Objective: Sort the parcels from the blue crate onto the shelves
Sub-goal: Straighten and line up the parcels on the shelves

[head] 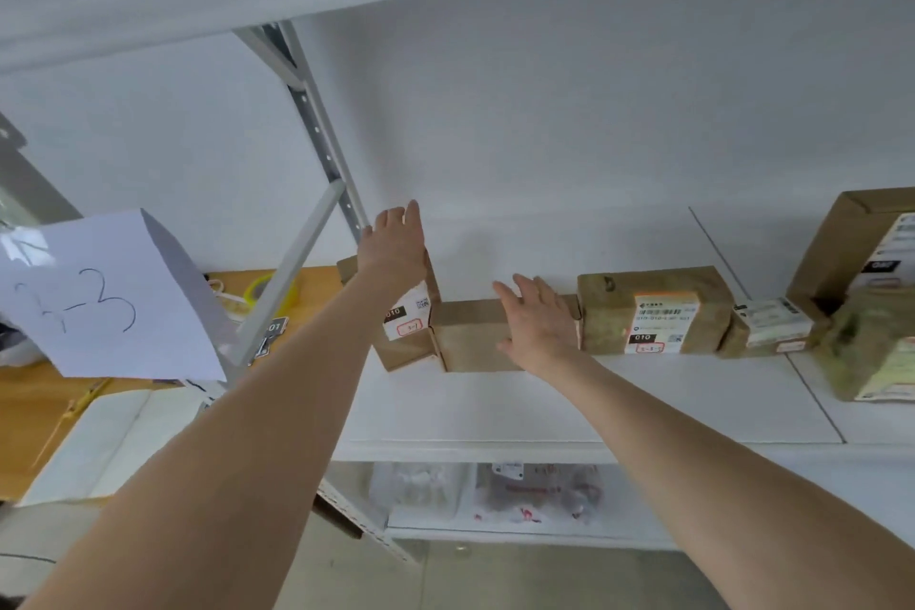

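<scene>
The plain brown parcel (pixel 470 337) lies at the back of the white shelf (pixel 495 411), between a labelled parcel (pixel 408 352) that touches it on the left and a wrapped parcel (pixel 653 312) on the right. The right hand (pixel 542 322), fingers straight and slightly spread, covers its right end, while the left hand (pixel 393 253), also flat with straight fingers, is at the top of the labelled parcel. Both palms seem to touch the cardboard, but the view does not show this surely.

Parcels (pixel 653 312) in row at shelf (pixel 495 411) back, paper sign (pixel 109 297) left.
</scene>
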`<action>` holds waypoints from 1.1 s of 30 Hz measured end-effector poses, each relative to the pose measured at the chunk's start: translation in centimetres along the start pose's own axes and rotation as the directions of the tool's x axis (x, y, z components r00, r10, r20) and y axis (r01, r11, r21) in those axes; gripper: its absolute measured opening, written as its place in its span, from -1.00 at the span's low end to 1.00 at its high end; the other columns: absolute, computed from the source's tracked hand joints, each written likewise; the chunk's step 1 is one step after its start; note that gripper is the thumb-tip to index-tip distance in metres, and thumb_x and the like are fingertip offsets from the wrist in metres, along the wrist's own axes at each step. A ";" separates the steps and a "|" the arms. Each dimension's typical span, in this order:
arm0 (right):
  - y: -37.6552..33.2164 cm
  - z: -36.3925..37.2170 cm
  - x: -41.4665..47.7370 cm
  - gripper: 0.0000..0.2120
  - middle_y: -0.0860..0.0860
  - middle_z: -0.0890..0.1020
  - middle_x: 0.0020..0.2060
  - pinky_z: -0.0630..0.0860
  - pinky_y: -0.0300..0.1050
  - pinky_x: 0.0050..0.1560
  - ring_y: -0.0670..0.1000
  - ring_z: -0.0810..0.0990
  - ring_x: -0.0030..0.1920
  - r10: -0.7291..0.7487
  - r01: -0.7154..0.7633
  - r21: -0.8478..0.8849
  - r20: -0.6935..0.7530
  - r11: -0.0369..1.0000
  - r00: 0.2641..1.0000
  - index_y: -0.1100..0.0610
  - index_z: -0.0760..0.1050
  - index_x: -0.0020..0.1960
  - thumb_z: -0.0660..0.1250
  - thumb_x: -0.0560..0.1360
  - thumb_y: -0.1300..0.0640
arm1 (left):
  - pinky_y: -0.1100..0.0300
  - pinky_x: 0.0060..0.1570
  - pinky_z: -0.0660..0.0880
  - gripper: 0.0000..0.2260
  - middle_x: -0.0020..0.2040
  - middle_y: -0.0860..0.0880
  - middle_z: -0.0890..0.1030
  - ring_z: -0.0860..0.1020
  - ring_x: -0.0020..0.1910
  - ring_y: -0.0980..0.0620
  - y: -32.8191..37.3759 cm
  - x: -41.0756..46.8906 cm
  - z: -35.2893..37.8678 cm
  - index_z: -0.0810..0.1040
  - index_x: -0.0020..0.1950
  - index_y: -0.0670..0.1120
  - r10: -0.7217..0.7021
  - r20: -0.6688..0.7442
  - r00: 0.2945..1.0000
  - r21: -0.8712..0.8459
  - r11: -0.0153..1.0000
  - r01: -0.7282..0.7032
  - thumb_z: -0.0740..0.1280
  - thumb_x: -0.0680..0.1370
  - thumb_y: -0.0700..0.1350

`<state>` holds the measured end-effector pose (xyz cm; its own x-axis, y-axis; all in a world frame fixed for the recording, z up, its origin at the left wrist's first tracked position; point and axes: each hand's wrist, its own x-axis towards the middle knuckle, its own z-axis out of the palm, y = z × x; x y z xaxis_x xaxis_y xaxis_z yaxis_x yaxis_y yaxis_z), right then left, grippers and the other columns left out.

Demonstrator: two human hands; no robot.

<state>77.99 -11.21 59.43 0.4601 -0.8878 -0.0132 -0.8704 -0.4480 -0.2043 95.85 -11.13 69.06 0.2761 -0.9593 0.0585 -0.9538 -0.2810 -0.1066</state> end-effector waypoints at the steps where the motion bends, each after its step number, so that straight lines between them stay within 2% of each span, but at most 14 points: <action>1: -0.5 0.2 0.4 -0.24 0.04 -0.01 0.54 0.01 0.12 0.51 0.18 -0.08 0.54 0.002 -0.001 -0.031 0.011 1.000 1.000 -0.03 -0.06 0.54 0.34 0.52 -0.02 | -0.08 0.40 0.23 -0.21 0.46 -0.15 0.24 0.20 0.46 -0.15 -0.6 0.4 0.1 -0.04 0.53 -0.16 -0.011 0.026 1.000 0.011 1.000 0.010 0.40 0.47 -0.16; 3: -1.1 0.7 1.2 -0.16 0.03 -0.06 0.55 -0.06 0.20 0.51 0.20 -0.12 0.54 0.020 -0.016 -0.094 0.042 0.995 0.999 -0.04 -0.10 0.55 0.37 0.49 -0.08 | -0.10 0.33 0.31 -0.19 0.41 -0.17 0.31 0.28 0.41 -0.17 -1.3 1.1 0.6 -0.03 0.52 -0.17 -0.022 0.088 0.996 0.018 1.000 0.020 0.43 0.45 -0.09; 5: -1.4 1.1 1.8 -0.13 0.03 -0.04 0.54 -0.08 0.26 0.49 0.23 -0.08 0.53 0.061 -0.049 -0.142 0.078 0.989 0.995 -0.06 -0.10 0.55 0.40 0.46 -0.09 | -0.07 0.22 0.39 -0.25 0.36 -0.16 0.37 0.37 0.34 -0.18 -1.7 1.5 1.5 0.02 0.50 -0.16 -0.014 0.120 0.993 0.054 0.999 0.008 0.41 0.47 -0.06; 9: -2.1 1.6 3.0 -0.18 0.01 0.26 0.42 0.00 0.32 0.44 0.20 0.22 0.41 0.095 -0.082 -0.187 0.064 0.979 0.993 -0.10 0.05 0.50 0.42 0.40 0.17 | 0.04 -0.07 0.42 -0.55 0.19 -0.07 0.44 0.47 0.18 -0.12 -2.7 2.5 2.7 0.26 0.38 -0.09 0.036 0.097 0.995 0.104 0.994 -0.046 0.32 0.53 -0.14; 12: -2.5 1.9 4.3 -0.19 0.04 0.30 0.37 0.00 0.34 0.44 0.19 0.26 0.37 0.094 -0.086 -0.181 0.034 0.980 0.995 -0.11 0.08 0.49 0.41 0.39 0.20 | 0.08 -0.17 0.38 -0.57 0.14 -0.05 0.44 0.47 0.14 -0.10 -3.6 3.3 2.7 0.30 0.34 -0.05 0.077 0.071 0.994 0.082 0.993 -0.083 0.34 0.52 -0.18; 18: -3.4 2.8 7.0 -0.18 0.11 0.27 0.32 -0.05 0.36 0.44 0.18 0.26 0.34 0.079 -0.081 -0.175 -0.019 0.981 0.997 -0.09 0.06 0.48 0.42 0.38 0.21 | 0.10 -0.20 0.35 -0.57 0.12 -0.06 0.47 0.51 0.10 -0.11 -5.4 5.5 3.0 0.30 0.33 -0.07 0.073 0.042 0.996 0.087 0.993 -0.077 0.35 0.51 -0.24; 23: -3.2 2.4 8.5 -0.09 0.12 0.26 0.35 -0.08 0.37 0.44 0.20 0.19 0.40 0.118 -0.120 -0.158 -0.018 0.980 0.993 -0.06 0.01 0.51 0.45 0.34 0.24 | 0.08 -0.20 0.38 -0.52 0.12 -0.04 0.49 0.52 0.10 -0.13 -6.3 6.9 2.9 0.30 0.34 -0.03 0.100 0.076 0.992 0.097 0.990 -0.107 0.34 0.48 -0.28; 29: -3.3 2.6 9.6 -0.15 0.09 0.25 0.39 -0.11 0.39 0.44 0.22 0.10 0.47 0.110 -0.112 -0.147 -0.023 0.983 0.994 -0.05 0.00 0.53 0.39 0.40 0.26 | 0.10 -0.18 0.38 -0.50 0.13 -0.06 0.50 0.52 0.09 -0.12 -6.4 7.4 2.3 0.29 0.36 -0.01 0.144 0.152 0.978 0.120 0.979 -0.163 0.37 0.48 -0.25; 33: -3.3 2.8 10.1 -0.20 0.07 0.26 0.40 -0.10 0.39 0.44 0.22 0.06 0.49 0.084 -0.088 -0.133 -0.038 0.987 0.996 -0.05 -0.01 0.53 0.36 0.46 0.24 | 0.07 -0.14 0.45 -0.47 0.12 -0.07 0.50 0.52 0.10 -0.12 -6.9 7.4 2.0 0.30 0.36 -0.03 0.159 0.198 0.967 0.108 0.977 -0.182 0.42 0.45 -0.22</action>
<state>86.01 -18.38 57.27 0.3784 -0.9256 0.0064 -0.9232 -0.3778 -0.0703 104.74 -16.29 68.26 0.1394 -0.9778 -0.1565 -0.9697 -0.1027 -0.2218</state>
